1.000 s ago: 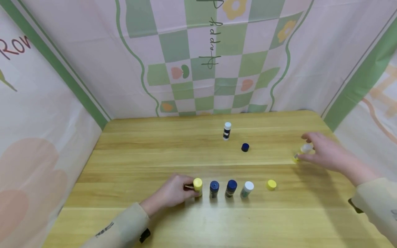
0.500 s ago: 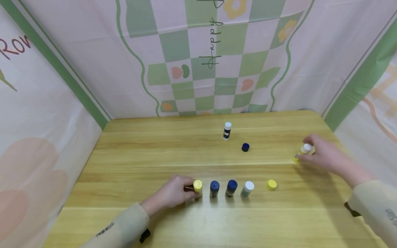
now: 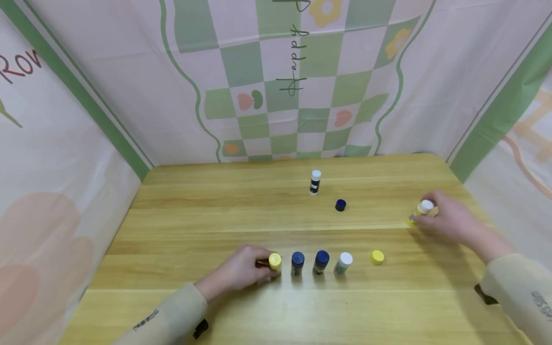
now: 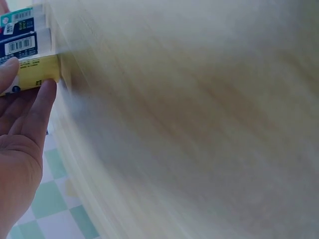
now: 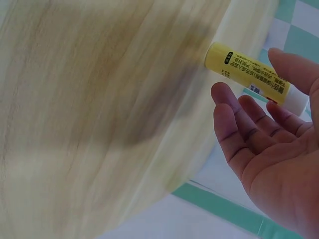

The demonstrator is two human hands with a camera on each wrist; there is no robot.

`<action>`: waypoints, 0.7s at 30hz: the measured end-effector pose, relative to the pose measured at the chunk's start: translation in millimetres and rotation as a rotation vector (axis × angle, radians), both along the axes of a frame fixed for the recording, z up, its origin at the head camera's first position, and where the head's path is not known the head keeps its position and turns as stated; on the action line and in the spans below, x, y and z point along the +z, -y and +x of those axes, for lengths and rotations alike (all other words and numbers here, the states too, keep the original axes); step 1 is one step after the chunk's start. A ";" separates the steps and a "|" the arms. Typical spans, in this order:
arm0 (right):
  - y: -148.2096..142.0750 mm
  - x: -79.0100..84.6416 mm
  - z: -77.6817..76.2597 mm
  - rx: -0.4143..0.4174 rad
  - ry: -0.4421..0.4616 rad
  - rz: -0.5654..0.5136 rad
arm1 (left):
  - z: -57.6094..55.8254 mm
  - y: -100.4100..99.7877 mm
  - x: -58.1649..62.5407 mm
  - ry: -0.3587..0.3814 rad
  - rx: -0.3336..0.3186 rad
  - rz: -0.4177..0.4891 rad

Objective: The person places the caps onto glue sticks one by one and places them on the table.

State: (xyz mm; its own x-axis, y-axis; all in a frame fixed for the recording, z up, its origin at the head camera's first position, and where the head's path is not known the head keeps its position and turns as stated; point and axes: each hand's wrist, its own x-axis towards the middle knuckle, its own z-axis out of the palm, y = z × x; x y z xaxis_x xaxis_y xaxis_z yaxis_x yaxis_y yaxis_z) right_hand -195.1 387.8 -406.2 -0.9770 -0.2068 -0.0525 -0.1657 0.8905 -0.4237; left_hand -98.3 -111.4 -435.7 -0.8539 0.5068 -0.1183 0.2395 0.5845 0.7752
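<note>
Your wooden table (image 3: 207, 211) bears a black-labelled tube (image 3: 315, 184) and blue cap (image 3: 340, 205) toward its far edge, a white-topped yellow tube (image 5: 241, 63) near its right edge; nearer your edge, a yellow-topped tube (image 3: 275, 261), two navy-topped tubes (image 3: 321, 258), a green-labelled tube (image 3: 344, 261), a yellow cap (image 3: 377, 257).

A wood-grain tabletop (image 3: 185, 206) with rounded far corners stands between printed fabric hangings. The far hanging (image 3: 120, 72) carries a green-and-white checkerboard (image 3: 316, 120) with hearts, orange flowers and "Happy" written sideways, framed by wavy green lines. The left hanging (image 3: 51, 153) shows reddish lettering and pale pink shapes; the right hanging (image 3: 509, 187), peach markings. Green bands run down both far corners. Soft light leaves a sheen on the tabletop's near part.
</note>
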 end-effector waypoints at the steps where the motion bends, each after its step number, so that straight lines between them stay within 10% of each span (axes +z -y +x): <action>1: -0.2 -0.6 0.2 -0.002 -0.004 0.001 | -0.1 0.0 0.1 -0.003 -0.001 -0.002; 21: -1.7 -8.1 4.2 -0.001 0.005 -0.018 | 0.5 1.3 -0.7 -0.003 -0.016 0.027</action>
State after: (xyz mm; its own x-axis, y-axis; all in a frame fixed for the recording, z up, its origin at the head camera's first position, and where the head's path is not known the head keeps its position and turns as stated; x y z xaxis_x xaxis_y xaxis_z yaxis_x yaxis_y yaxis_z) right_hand -190.9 389.6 -414.3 -0.9768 -0.2072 -0.0538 -0.1630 0.8829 -0.4404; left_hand -97.8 -112.8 -436.4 -0.8459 0.5235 -0.1017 0.2512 0.5594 0.7900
